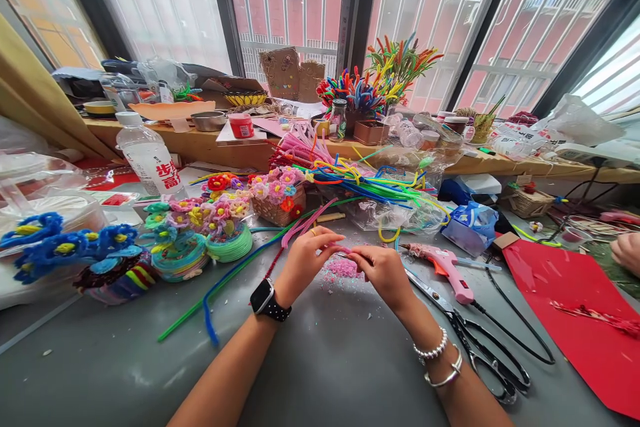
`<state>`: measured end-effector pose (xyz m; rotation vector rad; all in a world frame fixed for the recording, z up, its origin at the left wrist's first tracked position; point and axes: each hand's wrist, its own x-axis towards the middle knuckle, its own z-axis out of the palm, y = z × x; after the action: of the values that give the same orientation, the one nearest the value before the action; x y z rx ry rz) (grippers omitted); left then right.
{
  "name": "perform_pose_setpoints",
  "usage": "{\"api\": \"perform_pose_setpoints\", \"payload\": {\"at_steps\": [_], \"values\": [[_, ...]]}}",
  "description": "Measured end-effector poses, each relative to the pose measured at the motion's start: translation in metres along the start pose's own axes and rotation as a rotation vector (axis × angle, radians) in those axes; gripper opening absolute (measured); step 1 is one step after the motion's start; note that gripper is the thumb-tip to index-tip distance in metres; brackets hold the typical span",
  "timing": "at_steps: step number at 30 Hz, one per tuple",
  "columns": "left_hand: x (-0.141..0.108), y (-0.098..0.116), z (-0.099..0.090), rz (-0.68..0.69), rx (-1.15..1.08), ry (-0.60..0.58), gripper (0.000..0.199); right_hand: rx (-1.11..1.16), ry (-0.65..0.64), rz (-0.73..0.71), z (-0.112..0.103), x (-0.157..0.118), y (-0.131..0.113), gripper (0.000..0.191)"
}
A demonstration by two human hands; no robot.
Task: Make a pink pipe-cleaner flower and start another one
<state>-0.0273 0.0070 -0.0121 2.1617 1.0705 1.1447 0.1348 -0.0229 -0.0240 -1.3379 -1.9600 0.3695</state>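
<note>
My left hand (pixel 306 265), with a black watch at the wrist, pinches a short pink pipe cleaner (pixel 345 251). The fingertips of my right hand (pixel 384 272) are closed on the same piece from the other side. Fingers cover most of it. Just beyond and below them lies a small heap of pink fuzzy trimmings (pixel 343 269) with loose bits around it. Large black-handled scissors (pixel 467 330) rest to the right of my right hand, alongside a pink glue gun (pixel 447 268). Blue and green pipe cleaners (pixel 210 300) stretch across the table left of my left hand.
Pipe-cleaner flower pots (pixel 180 255) stand at the left by a water bottle (pixel 150 159). A bundle of colourful pipe cleaners (pixel 350 170) lies behind my hands. On the right are a red sheet (pixel 565 307) and another person's hand (pixel 627 253). A cluttered ledge (pixel 260 155) runs along the windows.
</note>
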Motion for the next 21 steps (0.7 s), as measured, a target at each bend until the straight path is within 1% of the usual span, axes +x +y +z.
{"api": "perform_pose_setpoints", "payload": {"at_steps": [1, 3, 5, 8, 11, 14, 17, 21], "values": [[0.000, 0.000, 0.000, 0.006, 0.016, -0.045, 0.017, 0.040, -0.001, 0.008, 0.000, 0.000, 0.000, 0.024], [-0.001, -0.001, 0.000, -0.033, 0.003, -0.117, 0.017, 0.184, 0.004, 0.069, -0.001, 0.001, -0.001, 0.021], [-0.001, 0.000, 0.000, -0.111, -0.064, -0.163, 0.019, 0.403, 0.003, 0.171, -0.001, 0.003, 0.000, 0.019], [-0.001, 0.001, 0.000, -0.249, -0.232, -0.248, 0.021, 0.743, 0.006, 0.335, 0.000, 0.006, 0.003, 0.021], [0.000, 0.003, -0.001, -0.338, -0.337, -0.328, 0.023, 1.023, 0.053, 0.471, 0.002, 0.007, 0.005, 0.025], [0.002, 0.007, 0.000, -0.357, -0.380, -0.362, 0.027, 1.277, 0.122, 0.556, 0.004, 0.007, 0.003, 0.025], [0.002, 0.010, 0.001, -0.389, -0.458, -0.401, 0.026, 1.450, 0.193, 0.624, 0.006, 0.008, 0.001, 0.026], [0.001, 0.013, 0.003, -0.438, -0.617, -0.474, 0.023, 1.494, 0.271, 0.623, 0.009, 0.009, -0.002, 0.026]]}}
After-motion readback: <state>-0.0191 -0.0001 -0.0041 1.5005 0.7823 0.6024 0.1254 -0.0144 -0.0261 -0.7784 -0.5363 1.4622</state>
